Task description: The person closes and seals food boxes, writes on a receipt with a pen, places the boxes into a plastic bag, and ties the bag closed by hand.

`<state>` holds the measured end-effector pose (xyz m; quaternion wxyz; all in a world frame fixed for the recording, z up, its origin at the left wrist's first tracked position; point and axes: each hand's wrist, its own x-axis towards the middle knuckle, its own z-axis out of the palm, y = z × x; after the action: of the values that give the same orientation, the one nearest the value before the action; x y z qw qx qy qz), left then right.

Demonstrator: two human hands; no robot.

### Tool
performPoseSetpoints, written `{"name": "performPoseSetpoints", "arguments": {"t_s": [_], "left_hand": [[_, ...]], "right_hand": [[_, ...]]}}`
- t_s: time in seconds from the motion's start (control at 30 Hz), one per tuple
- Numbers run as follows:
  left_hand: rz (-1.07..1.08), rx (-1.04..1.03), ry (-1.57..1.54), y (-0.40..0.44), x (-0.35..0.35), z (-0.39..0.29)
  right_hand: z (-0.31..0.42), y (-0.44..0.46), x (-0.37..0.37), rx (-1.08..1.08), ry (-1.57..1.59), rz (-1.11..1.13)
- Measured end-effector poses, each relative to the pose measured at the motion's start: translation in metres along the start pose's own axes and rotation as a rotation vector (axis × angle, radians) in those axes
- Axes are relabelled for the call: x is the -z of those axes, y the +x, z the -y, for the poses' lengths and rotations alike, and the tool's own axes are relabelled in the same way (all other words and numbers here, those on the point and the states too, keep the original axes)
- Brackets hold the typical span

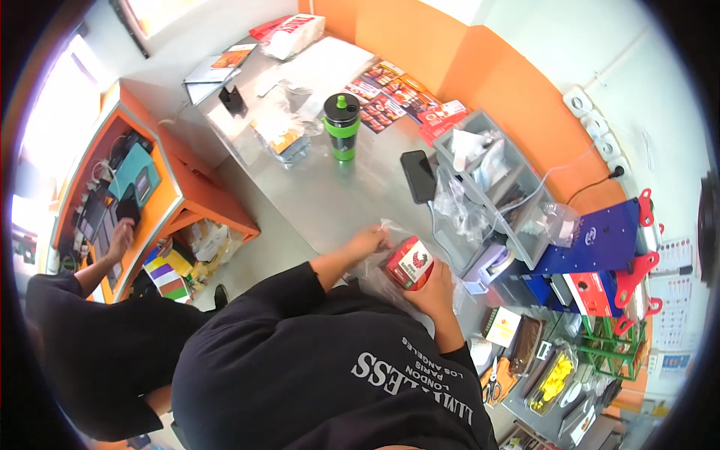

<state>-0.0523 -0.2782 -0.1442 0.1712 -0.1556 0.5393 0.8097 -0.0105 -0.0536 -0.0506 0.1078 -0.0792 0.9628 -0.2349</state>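
Note:
Close to my body at the table's near edge, my right hand [435,290] is closed round a red box [408,264] with a white label and a red emblem. The box sits in or against a see-through plastic bag [373,276]; I cannot tell how far inside it is. My left hand [369,241] is at the bag's upper edge, left of the box, its fingers pinched on the plastic. Beyond my hands, a black tumbler [343,127] with green bands stands upright on the metal table [300,196]. A black phone [418,177] lies to the right with a cable plugged in.
A grey divided organiser [501,184] holds plastic bags, with a tape dispenser [489,264] beside it. Printed leaflets [390,94] lie along the orange wall. Scissors [491,386] and a tray of yellow pieces [553,382] are lower right. Another person [112,352] works at an orange desk [169,199] on the left.

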Motion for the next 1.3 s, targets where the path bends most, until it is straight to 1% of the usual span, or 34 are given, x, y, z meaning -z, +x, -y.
{"name": "performPoseSetpoints", "arguments": {"t_s": [0.03, 0.1, 0.13, 0.2, 0.23, 0.27, 0.3, 0.33, 0.4, 0.43, 0.47, 0.5, 0.53, 0.6, 0.63, 0.67, 0.7, 0.73, 0.8, 0.83, 0.87, 0.9, 0.93, 1.0, 1.03, 1.1, 1.13, 1.17, 1.2, 1.23, 1.3], "left_hand": [[0.013, 0.006, 0.003, -0.01, 0.004, -0.017], [0.249, 0.206, 0.202, -0.032, 0.012, -0.055], [0.26, 0.215, 0.208, -0.043, 0.007, -0.073], [0.44, 0.307, 0.438, -0.06, -0.005, -0.101], [0.448, 0.313, 0.441, -0.064, -0.011, -0.102], [0.423, 0.147, 0.423, -0.066, -0.02, -0.101], [0.394, -0.02, 0.402, -0.07, -0.028, -0.103], [0.396, -0.017, 0.403, -0.075, -0.038, -0.106], [0.483, -0.379, 0.469, -0.092, -0.06, -0.123], [0.484, -0.376, 0.466, -0.103, -0.066, -0.141], [0.542, -0.445, 0.493, -0.114, -0.071, -0.165], [0.598, -0.514, 0.52, -0.119, -0.073, -0.18], [0.594, -0.514, 0.516, -0.12, -0.071, -0.185], [0.672, -0.595, 0.644, -0.118, -0.067, -0.194], [0.673, -0.597, 0.64, -0.108, -0.06, -0.196], [0.551, -0.52, 0.573, -0.092, -0.05, -0.193], [0.429, -0.443, 0.505, -0.077, -0.042, -0.183], [0.429, -0.444, 0.5, -0.061, -0.035, -0.159], [0.275, -0.161, 0.425, -0.022, -0.019, -0.101], [0.275, -0.164, 0.424, -0.013, -0.016, -0.076], [0.387, 0.189, 0.036, -0.011, -0.015, -0.051], [0.484, 0.54, -0.358, -0.012, -0.017, -0.035], [0.488, 0.541, -0.361, -0.02, -0.027, -0.027], [0.544, 0.42, -0.453, -0.025, -0.045, -0.015], [0.564, 0.38, -0.486, -0.023, -0.05, -0.01], [0.593, 0.343, -0.25, -0.005, -0.049, 0.015], [0.596, 0.345, -0.254, 0.001, -0.047, 0.025], [0.517, 0.271, -0.16, 0.006, -0.045, 0.031], [0.44, 0.197, -0.064, 0.007, -0.044, 0.031], [0.448, 0.198, -0.06, 0.007, -0.042, 0.03], [0.295, 0.168, 0.169, -0.001, -0.035, 0.02]], "right_hand": [[-0.004, 0.0, 0.001, 0.004, 0.016, -0.016], [-0.007, 0.0, 0.007, 0.002, 0.006, -0.052], [-0.006, 0.0, 0.009, -0.013, 0.009, -0.055], [-0.004, 0.002, 0.013, 0.006, -0.084, -0.077], [-0.002, 0.002, 0.017, -0.004, -0.098, -0.038], [-0.004, 0.002, 0.017, -0.012, -0.096, -0.039], [-0.006, 0.003, 0.015, 0.024, -0.1, -0.033], [-0.006, 0.003, 0.013, 0.062, -0.103, -0.027], [0.003, 0.004, 0.024, 0.033, -0.124, -0.028], [0.017, 0.005, 0.044, 0.014, -0.046, 0.063], [0.025, 0.006, 0.055, -0.005, 0.031, 0.154], [0.008, 0.009, 0.053, -0.021, 0.303, 0.243], [0.007, 0.01, 0.056, -0.02, 0.299, 0.247], [0.008, 0.014, 0.064, 0.092, 0.331, 0.22], [-0.005, 0.017, 0.061, 0.091, 0.328, 0.22], [-0.027, 0.022, 0.053, 0.173, 0.308, 0.224], [-0.034, 0.023, 0.056, 0.213, 0.295, 0.227], [-0.039, 0.024, 0.059, 0.254, 0.282, 0.229], [-0.028, 0.02, 0.083, 0.034, 0.455, 0.344], [-0.035, 0.023, 0.082, 0.035, 0.453, 0.343], [-0.046, 0.026, 0.08, 0.19, 0.425, 0.264], [-0.049, 0.028, 0.08, 0.266, 0.408, 0.225], [-0.052, 0.03, 0.079, 0.34, 0.39, 0.184], [-0.046, 0.031, 0.078, 0.03, 0.661, 0.278], [-0.046, 0.033, 0.076, 0.027, 0.657, 0.278], [-0.048, 0.04, 0.069, 0.099, 0.489, 0.21], [-0.049, 0.042, 0.067, 0.135, 0.405, 0.176], [-0.043, 0.042, 0.067, 0.13, 0.403, 0.174], [-0.035, 0.041, 0.069, 0.105, 0.242, 0.152], [-0.028, 0.04, 0.068, 0.079, 0.083, 0.128], [-0.022, 0.037, 0.06, 0.03, 0.05, 0.14]]}}
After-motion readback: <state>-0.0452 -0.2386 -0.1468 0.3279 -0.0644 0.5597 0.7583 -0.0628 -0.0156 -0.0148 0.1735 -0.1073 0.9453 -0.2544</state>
